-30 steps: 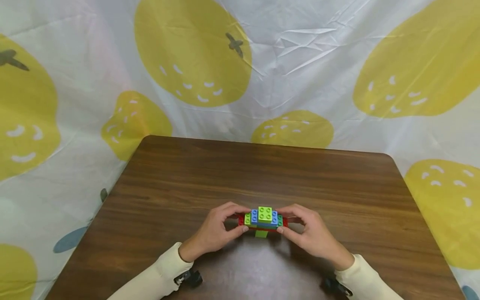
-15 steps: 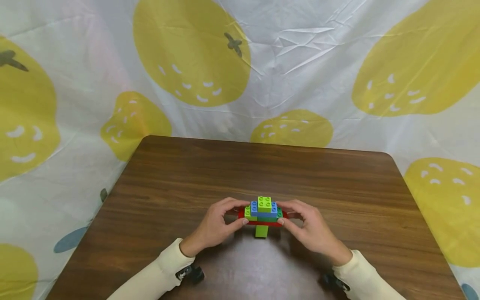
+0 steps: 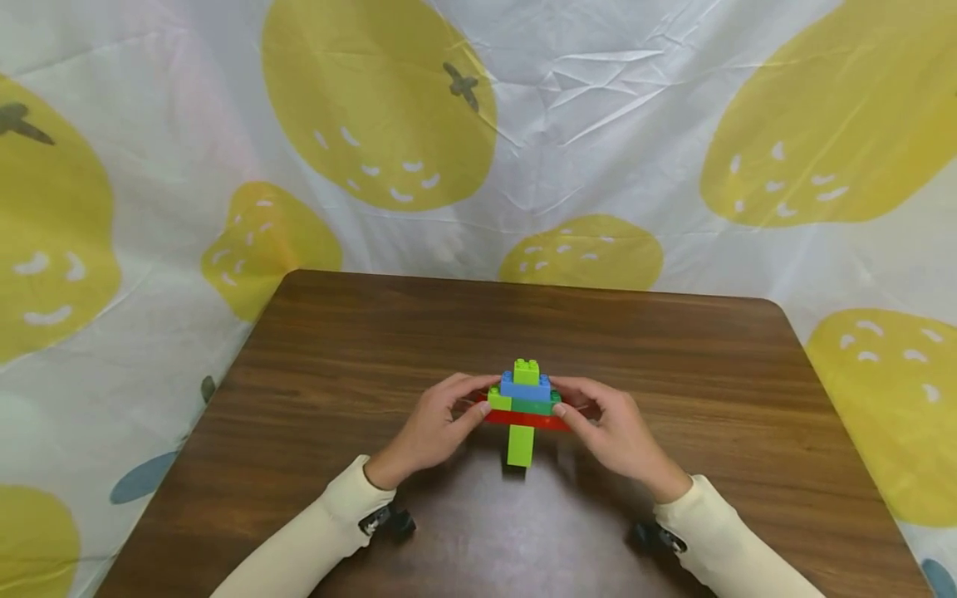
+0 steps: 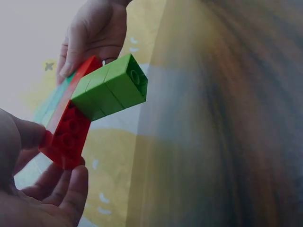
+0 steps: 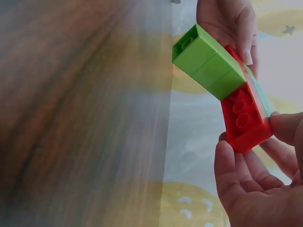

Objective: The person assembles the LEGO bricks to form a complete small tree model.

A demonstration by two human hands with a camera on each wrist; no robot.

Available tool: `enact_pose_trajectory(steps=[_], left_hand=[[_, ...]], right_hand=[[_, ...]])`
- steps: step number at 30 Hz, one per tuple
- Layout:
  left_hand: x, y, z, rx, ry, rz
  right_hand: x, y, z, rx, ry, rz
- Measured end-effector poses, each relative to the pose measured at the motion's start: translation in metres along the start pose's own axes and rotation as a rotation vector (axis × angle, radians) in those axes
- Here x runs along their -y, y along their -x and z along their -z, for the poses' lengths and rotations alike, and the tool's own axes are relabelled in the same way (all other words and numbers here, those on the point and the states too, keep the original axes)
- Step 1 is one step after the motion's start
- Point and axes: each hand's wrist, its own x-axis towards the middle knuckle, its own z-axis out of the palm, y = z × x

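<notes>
A tree-shaped stack of toy building bricks is gripped at its two ends, by my left hand (image 3: 434, 428) and my right hand (image 3: 624, 436). Its widest layer is a long red brick (image 3: 527, 422), whose hollow underside shows in both wrist views. From that underside juts a stem of lime green bricks (image 4: 110, 88), its open end facing out. Above the red come a lime brick (image 3: 499, 400) and a dark green brick (image 3: 532, 406), then a blue brick (image 3: 526, 389), topped by a small lime brick (image 3: 527, 372). The stack is held up off the tabletop.
A brown wood-grain table (image 3: 419, 332) lies beneath the hands. Behind and beside it hangs a white cloth (image 3: 419, 241) printed with yellow fruit. Small dark devices (image 3: 389, 522) are strapped at both wrists.
Both hands have raised the brick stack and tilted its top away, so its front face and more of the lime stem show. The grip at both ends stays.
</notes>
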Motion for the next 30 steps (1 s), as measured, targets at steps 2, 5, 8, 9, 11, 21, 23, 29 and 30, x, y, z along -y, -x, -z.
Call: enact_pose_trajectory(steps=[2, 5, 8, 9, 11, 21, 23, 29, 30], left_hand=[[0.002, -0.004, 0.0, 0.008, -0.004, 0.019], [0.005, -0.01, 0.002, 0.028, 0.006, 0.064], [0.009, -0.015, 0.003, 0.048, 0.035, 0.12], [0.01, -0.016, 0.004, 0.054, 0.047, 0.143], [0.014, -0.019, 0.004, 0.056, 0.074, 0.18], [0.032, -0.04, 0.003, 0.115, 0.077, 0.304], [0.038, -0.044, 0.002, 0.128, 0.067, 0.319], [0.05, -0.056, 0.0, 0.152, 0.059, 0.335], [0.05, -0.058, 0.001, 0.152, 0.052, 0.337]], right_hand=[[-0.001, -0.005, 0.001, 0.013, -0.014, -0.036], [-0.005, -0.012, 0.001, 0.033, -0.027, -0.086], [-0.009, -0.018, 0.0, 0.055, -0.041, -0.136], [-0.011, -0.02, -0.001, 0.064, -0.046, -0.15], [-0.014, -0.025, -0.002, 0.083, -0.06, -0.175], [-0.039, -0.043, -0.006, 0.114, -0.138, -0.342], [-0.045, -0.047, -0.007, 0.123, -0.149, -0.372], [-0.054, -0.06, -0.009, 0.134, -0.08, -0.38], [-0.055, -0.062, -0.009, 0.134, -0.053, -0.374]])
